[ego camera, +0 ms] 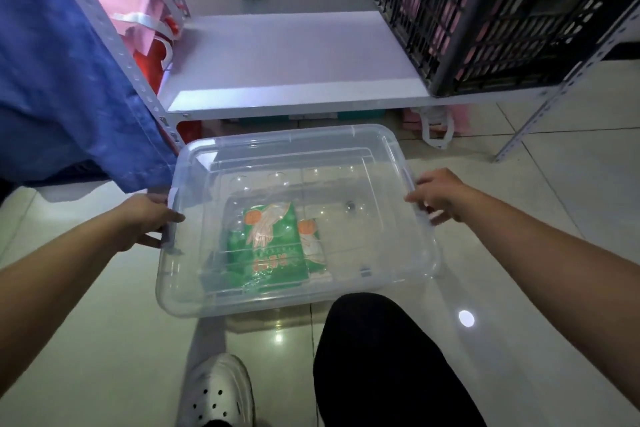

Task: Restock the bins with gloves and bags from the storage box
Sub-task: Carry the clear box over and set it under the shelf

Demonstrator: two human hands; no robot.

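A: Pale glossy floor tiles (554,204) take up most of the view, and on them sits the clear rectangular plastic storage box (194,288), just in front of the white shelf board (294,55) on its grey perforated metal posts.

B: What stands on that board?

A: A black plastic lattice crate (491,10) at its right end and pink paper bags with white ribbon handles (145,10) at its left. The middle of the board is bare. A blue cloth (62,80) hangs down over the left post, reaching the box's far left corner.

B: And the hands?

A: The left hand (145,222) is closed around the box's left rim; the right hand (440,194) grips the right rim, fingers curled over the edge.

B: Anything inside?

A: Two flat packets on the bottom: a green glove packet with a printed hand and orange circles (273,246), partly overlapping a paler packet (315,250) on its right. Orange writing runs across the green one, too blurred to read. Open floor lies to the right of the box; a white perforated clog (218,392) and a black trouser knee (381,357) crowd its near edge.
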